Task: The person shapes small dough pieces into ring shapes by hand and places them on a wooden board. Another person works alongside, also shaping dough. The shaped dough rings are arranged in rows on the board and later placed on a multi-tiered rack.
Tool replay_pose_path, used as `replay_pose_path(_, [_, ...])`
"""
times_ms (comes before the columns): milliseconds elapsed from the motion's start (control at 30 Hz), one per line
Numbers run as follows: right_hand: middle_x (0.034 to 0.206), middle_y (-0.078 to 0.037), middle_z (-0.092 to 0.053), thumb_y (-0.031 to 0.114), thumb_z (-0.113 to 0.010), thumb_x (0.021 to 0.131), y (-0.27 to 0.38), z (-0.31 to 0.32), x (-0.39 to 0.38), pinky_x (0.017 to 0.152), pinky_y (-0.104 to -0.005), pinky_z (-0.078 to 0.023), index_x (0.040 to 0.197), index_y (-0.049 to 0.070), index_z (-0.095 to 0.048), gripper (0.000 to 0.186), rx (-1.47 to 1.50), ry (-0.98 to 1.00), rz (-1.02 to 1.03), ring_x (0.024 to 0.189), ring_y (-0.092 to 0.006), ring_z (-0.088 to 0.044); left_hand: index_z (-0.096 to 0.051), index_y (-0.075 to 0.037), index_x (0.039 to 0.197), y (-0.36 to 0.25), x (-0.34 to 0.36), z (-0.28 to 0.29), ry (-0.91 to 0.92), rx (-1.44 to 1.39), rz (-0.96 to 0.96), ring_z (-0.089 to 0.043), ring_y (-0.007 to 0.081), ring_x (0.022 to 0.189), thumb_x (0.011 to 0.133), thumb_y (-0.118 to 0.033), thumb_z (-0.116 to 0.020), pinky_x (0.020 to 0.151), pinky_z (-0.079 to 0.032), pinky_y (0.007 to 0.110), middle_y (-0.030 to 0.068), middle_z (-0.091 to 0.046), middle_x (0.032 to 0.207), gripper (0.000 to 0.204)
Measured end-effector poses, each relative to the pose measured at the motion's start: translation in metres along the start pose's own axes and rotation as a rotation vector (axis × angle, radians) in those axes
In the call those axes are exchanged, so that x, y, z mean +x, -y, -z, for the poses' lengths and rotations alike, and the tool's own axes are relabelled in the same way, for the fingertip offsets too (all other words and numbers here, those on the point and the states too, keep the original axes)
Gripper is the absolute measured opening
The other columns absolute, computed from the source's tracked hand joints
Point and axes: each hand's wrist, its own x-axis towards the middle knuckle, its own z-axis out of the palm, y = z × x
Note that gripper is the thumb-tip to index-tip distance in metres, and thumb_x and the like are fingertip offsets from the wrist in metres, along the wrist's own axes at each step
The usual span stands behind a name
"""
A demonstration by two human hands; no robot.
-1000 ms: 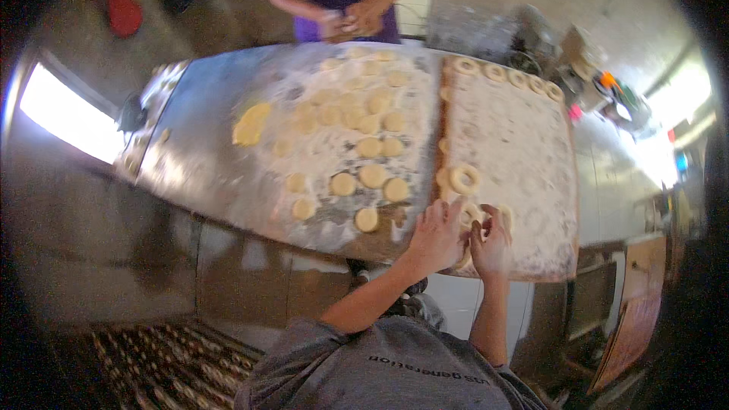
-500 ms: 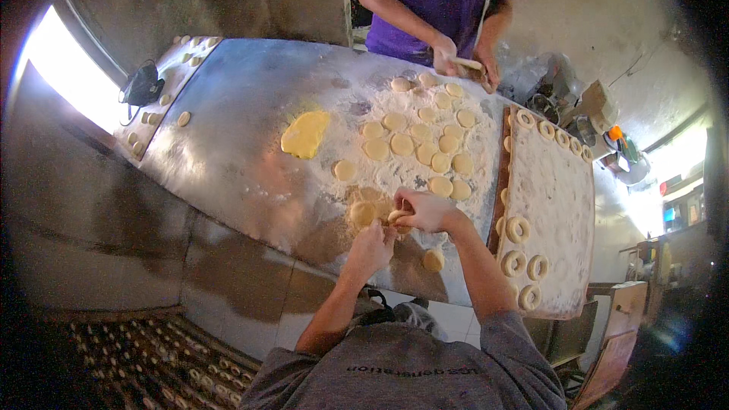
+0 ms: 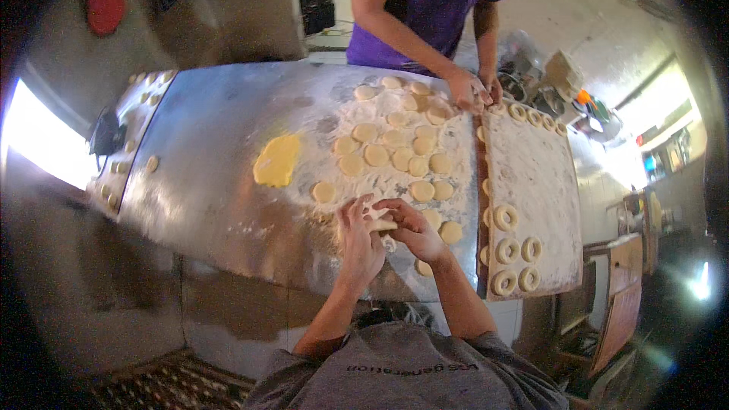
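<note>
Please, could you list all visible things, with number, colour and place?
Metal table: one, grey, centre
Floured board: one, white, table's right
Dough rings: about ten, pale, on board
Dough discs: about twenty, pale yellow, mid-table
Yellow patch: one, yellow, left of discs
Pale pieces: several, pale, far left
Dough piece: one, pale, between own hands
Co-worker: one, purple shirt, across table
Red object: one, red, upper left
Black object: one, black, far left
Clutter: several, mixed, beyond board
Left hand: one, bare, lower centre
Right hand: one, bare, lower centre

Blown-out light glares at left and right, the metal tabletop (image 3: 213, 156) shines dully, and dark, grainy corners curve.
</note>
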Motion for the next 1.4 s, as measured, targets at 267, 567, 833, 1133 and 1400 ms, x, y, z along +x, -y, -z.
replay_pose_path(267, [0.103, -0.011, -0.061, 0.042, -0.041, 0.1, -0.01, 0.037, -0.031, 0.084, -0.0345, -0.046, 0.14, 0.006, -0.037, 0.055, -0.849, -0.306, 0.49, 0.093, -0.0197, -0.06, -0.045, -0.005, 0.114, 0.0, -0.02, -0.042, 0.091, -0.902, 0.417, -0.055, 0.0195, 0.085, 0.1, -0.031, -0.04, 0.076, -0.043, 0.032, 0.0077, -0.053, 0.089, 0.031])
replay_pose_path(567, [0.064, 0.001, -0.054, 0.054, -0.04, 0.096, 0.086, 0.068, -0.107, 0.053, -0.0191, -0.035, 0.149, 0.002, -0.018, 0.077, 0.116, -0.406, 0.148, 0.055, -0.0057, -0.048, -0.043, -0.003, 0.113, -0.058, -0.036, -0.146, 0.112, -0.571, 0.188, -0.062, 0.0262, 0.078, 0.1, -0.027, -0.043, 0.066, -0.048, 0.039, 0.0145, -0.059, 0.091, 0.028])
replay_pose_path(833, [0.063, 0.0, -0.051, 0.04, -0.043, 0.095, 0.055, 0.166, -0.168, 0.052, -0.0205, -0.04, 0.14, 0.011, -0.037, 0.054, 0.109, -0.524, 0.223, 0.054, -0.0072, -0.048, -0.047, -0.005, 0.11, -0.16, -0.029, -0.226, 0.271, -0.367, 0.069, -0.064, 0.0334, 0.073, 0.099, -0.015, -0.044, 0.064, -0.049, 0.041, 0.0156, -0.063, 0.087, 0.015])
replay_pose_path(1133, [0.053, 0.004, -0.04, 0.062, -0.04, 0.095, 0.087, 0.233, -0.235, 0.039, -0.0256, -0.024, 0.144, 0.016, -0.032, 0.068, 0.482, -0.584, 0.312, 0.04, -0.0083, -0.032, -0.046, -0.006, 0.114, -0.214, -0.028, -0.296, 0.412, -0.334, 0.058, -0.064, 0.043, 0.086, 0.103, -0.033, -0.038, 0.07, -0.048, 0.048, 0.0229, -0.064, 0.093, 0.031])
replay_pose_path(1400, [0.089, -0.021, -0.068, 0.062, -0.053, 0.087, 0.045, 0.337, -0.209, 0.085, -0.0441, -0.048, 0.146, 0.007, -0.02, 0.087, -0.936, -0.984, -0.276, 0.096, -0.0368, -0.063, -0.03, -0.004, 0.139, -0.204, 0.019, -0.357, 0.595, 0.357, 0.243, -0.039, 0.0557, 0.123, 0.096, -0.053, -0.039, 0.103, -0.032, 0.059, 0.035, -0.033, 0.14, 0.066])
